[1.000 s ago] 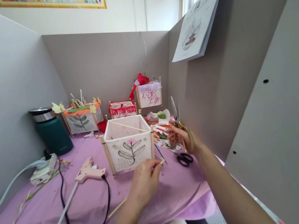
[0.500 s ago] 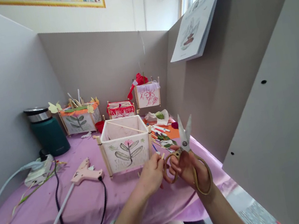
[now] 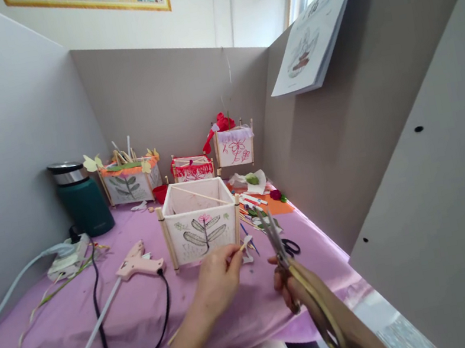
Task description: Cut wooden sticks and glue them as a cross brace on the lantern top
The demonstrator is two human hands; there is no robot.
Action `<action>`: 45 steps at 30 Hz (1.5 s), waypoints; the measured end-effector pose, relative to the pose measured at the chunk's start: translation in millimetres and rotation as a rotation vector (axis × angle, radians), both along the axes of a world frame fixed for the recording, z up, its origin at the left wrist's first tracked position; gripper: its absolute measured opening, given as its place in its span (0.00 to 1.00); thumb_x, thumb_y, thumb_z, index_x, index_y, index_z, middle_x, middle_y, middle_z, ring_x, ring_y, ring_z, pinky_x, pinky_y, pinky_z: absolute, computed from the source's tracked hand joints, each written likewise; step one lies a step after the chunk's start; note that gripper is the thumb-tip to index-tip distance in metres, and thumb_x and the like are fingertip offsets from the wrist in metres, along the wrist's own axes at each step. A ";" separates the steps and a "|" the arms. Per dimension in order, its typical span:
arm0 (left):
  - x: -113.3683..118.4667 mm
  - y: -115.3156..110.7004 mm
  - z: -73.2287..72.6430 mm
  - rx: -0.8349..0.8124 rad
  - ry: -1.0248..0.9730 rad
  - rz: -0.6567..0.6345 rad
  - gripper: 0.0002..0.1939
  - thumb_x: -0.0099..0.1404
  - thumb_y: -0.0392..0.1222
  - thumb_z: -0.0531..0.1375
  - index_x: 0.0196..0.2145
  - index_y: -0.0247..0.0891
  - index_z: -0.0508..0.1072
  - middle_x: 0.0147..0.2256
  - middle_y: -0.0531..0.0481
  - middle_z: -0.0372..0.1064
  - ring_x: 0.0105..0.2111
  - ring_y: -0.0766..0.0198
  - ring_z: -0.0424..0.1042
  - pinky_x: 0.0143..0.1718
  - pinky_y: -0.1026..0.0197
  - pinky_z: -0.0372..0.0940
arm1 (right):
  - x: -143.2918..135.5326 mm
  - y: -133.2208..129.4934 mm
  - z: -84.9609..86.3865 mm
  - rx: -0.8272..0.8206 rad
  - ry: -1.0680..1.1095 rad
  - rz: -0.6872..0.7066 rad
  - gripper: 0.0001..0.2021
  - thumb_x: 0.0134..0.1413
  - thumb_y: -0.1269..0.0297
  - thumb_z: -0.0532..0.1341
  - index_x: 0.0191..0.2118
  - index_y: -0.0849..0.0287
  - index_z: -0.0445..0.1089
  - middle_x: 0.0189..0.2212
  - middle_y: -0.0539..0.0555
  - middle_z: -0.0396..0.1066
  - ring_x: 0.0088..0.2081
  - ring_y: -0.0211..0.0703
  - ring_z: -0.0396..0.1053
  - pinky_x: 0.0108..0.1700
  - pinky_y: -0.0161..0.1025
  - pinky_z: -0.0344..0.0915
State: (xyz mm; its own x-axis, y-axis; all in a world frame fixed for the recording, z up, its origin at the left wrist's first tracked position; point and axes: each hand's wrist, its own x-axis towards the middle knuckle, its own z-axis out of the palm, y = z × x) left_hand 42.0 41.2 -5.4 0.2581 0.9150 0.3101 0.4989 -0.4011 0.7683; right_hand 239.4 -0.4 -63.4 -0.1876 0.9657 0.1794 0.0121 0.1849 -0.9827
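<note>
My left hand [image 3: 219, 281] is closed, pinching a thin wooden stick [image 3: 242, 247] whose pale tip sticks out past the fingertips. Another pale stick end [image 3: 173, 336] shows beside the wrist; whether it is the same stick I cannot tell. My right hand [image 3: 295, 286] holds scissors [image 3: 277, 244] with gold-coloured handles, blades slightly apart and pointing away from me. In front of both hands stands a white fabric box [image 3: 202, 233] with wooden corner posts and a drawn plant with a pink flower. A loose stick [image 3: 198, 194] lies across its top.
A pink glue gun [image 3: 140, 262] with its cord lies to the left, near a white power strip [image 3: 65, 260] and a green bottle [image 3: 84, 200]. Decorated boxes [image 3: 193, 170] stand behind. Black-handled scissors [image 3: 291, 246], markers [image 3: 254, 199] and sticks lie at right. Grey partitions [image 3: 173, 94] enclose the table.
My right hand has turned the scissors and lowered them slightly, and their blades have come closer together. My left hand has moved a little to the left with the stick.
</note>
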 end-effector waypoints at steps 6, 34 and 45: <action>-6.4 -11.6 17.8 -0.090 -0.112 -0.065 0.17 0.65 0.50 0.50 0.34 0.39 0.76 0.19 0.56 0.62 0.21 0.67 0.62 0.24 0.65 0.54 | -22.4 -19.6 18.2 0.060 -0.174 0.091 0.22 0.58 0.48 0.56 0.53 0.56 0.61 0.32 0.50 0.63 0.28 0.36 0.58 0.30 0.35 0.58; -7.1 -22.5 38.9 0.087 0.446 0.096 0.15 0.66 0.43 0.49 0.33 0.45 0.76 0.28 0.51 0.76 0.29 0.60 0.73 0.27 0.61 0.52 | -32.0 -19.0 26.0 0.121 -0.236 0.143 0.15 0.59 0.52 0.56 0.45 0.57 0.61 0.31 0.49 0.61 0.31 0.37 0.58 0.33 0.35 0.56; -7.9 -12.9 68.9 0.237 0.639 0.198 0.16 0.66 0.43 0.48 0.28 0.44 0.73 0.26 0.49 0.75 0.28 0.57 0.72 0.25 0.59 0.49 | -45.3 8.1 42.1 0.176 -0.256 0.060 0.12 0.59 0.57 0.55 0.45 0.57 0.64 0.31 0.49 0.62 0.31 0.37 0.59 0.33 0.34 0.58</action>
State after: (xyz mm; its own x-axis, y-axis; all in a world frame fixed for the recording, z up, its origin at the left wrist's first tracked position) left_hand 34.1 28.3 63.5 0.2915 0.8902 0.3501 0.9038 -0.3762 0.2039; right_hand 194.1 7.7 -21.3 -0.3035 0.9101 0.2821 0.2387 0.3593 -0.9022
